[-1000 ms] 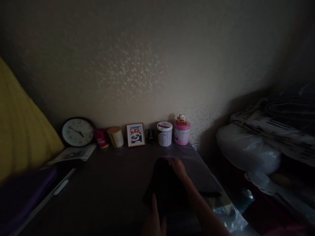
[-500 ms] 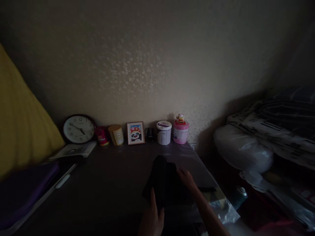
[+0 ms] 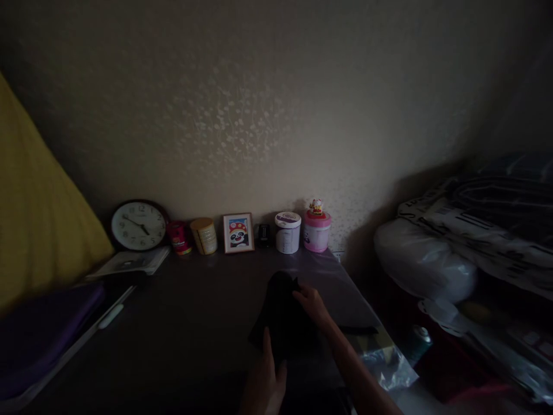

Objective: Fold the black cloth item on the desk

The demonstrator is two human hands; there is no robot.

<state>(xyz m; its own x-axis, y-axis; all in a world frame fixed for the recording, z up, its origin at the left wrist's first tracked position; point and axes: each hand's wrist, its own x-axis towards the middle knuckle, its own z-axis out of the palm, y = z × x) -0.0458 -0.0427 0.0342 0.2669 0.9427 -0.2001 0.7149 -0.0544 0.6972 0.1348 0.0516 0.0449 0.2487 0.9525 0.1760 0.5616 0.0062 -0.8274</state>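
A black cloth piece (image 3: 280, 311), perhaps a garment, lies on the dark tabletop in front of me; its folds are hard to make out in the dim light. My right hand (image 3: 311, 304) is closed on its upper right edge, pinching the fabric between thumb and fingers. At the cloth's near left side is my left hand (image 3: 266, 380), index finger stretched along the fabric and thumb held apart. Its other fingers are hidden in shadow.
Along the wall stand a clock (image 3: 139, 226), a red can (image 3: 179, 238), a yellow can (image 3: 204, 236), a framed panda picture (image 3: 239, 233) and two tubs (image 3: 288, 233). A purple case (image 3: 52, 317) lies left. Right of the table edge are stuffed plastic bags (image 3: 425, 259) and a spray can (image 3: 421, 340).
My right hand has moved left, drawing the cloth's right edge over toward its middle. The left hand has stayed nearly in place.
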